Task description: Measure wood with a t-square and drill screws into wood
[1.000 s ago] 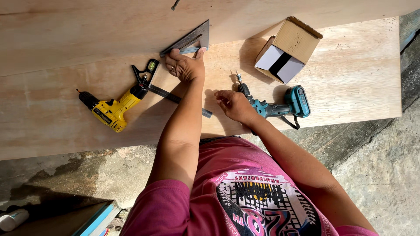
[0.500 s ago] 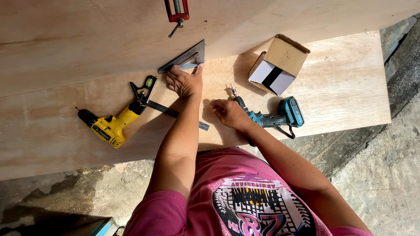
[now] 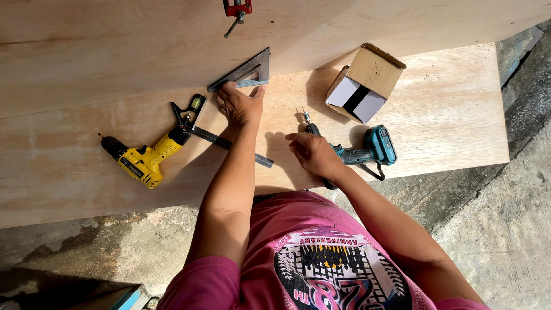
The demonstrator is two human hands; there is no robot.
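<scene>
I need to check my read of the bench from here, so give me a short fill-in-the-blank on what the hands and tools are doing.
1. The left hand presses on the grey ____-shaped square.
2. The drill lying left of the left forearm is ____.
3. The right hand rests on the ____ drill.
4. The cardboard box lies ____ the teal drill on the plywood.

Missing words: triangle; yellow; teal; beyond

Both arms stretch forward; the left hand (image 3: 240,105) lies palm down, fingers spread, farther out than the loosely curled right hand (image 3: 313,154).
</scene>
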